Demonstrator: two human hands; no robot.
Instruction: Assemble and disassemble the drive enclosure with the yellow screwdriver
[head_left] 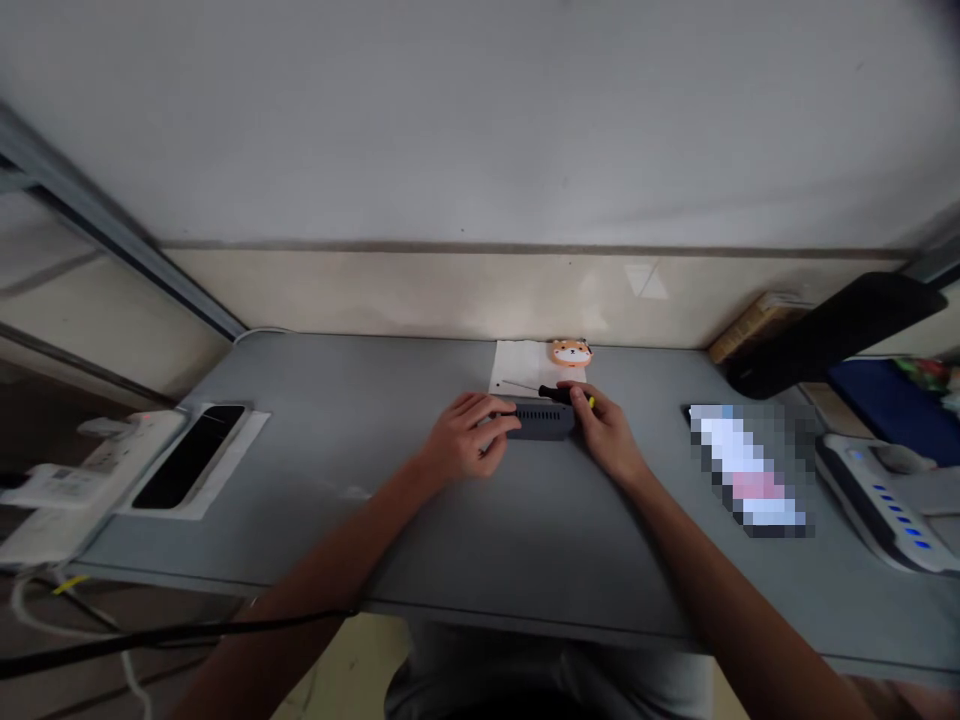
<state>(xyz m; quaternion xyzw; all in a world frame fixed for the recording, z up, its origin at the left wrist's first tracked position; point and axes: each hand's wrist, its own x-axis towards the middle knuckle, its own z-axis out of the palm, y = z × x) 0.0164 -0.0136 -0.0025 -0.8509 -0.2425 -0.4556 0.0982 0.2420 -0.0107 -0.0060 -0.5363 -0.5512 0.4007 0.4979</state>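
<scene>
A small dark grey box (544,420) with a row of vent slots lies on the desk in front of me. My left hand (466,436) is closed over its left end, fingers curled across the top. In my right hand (606,430) is a screwdriver (553,393) with a black and yellow handle, its thin shaft pointing left above the box. That hand is at the box's right end; whether it also touches the box I cannot tell. Behind the box lies a white paper (517,362) with a tiny dark speck on it. An orange animal-face case (571,353) sits at the paper's right edge.
At left, a dark phone (191,457) lies on white paper beside a white power strip (154,445). On the right are a blurred-out lit screen (746,475), a device with blue lights (892,500) and a long black object (832,335). A black cable (180,632) crosses the lower left.
</scene>
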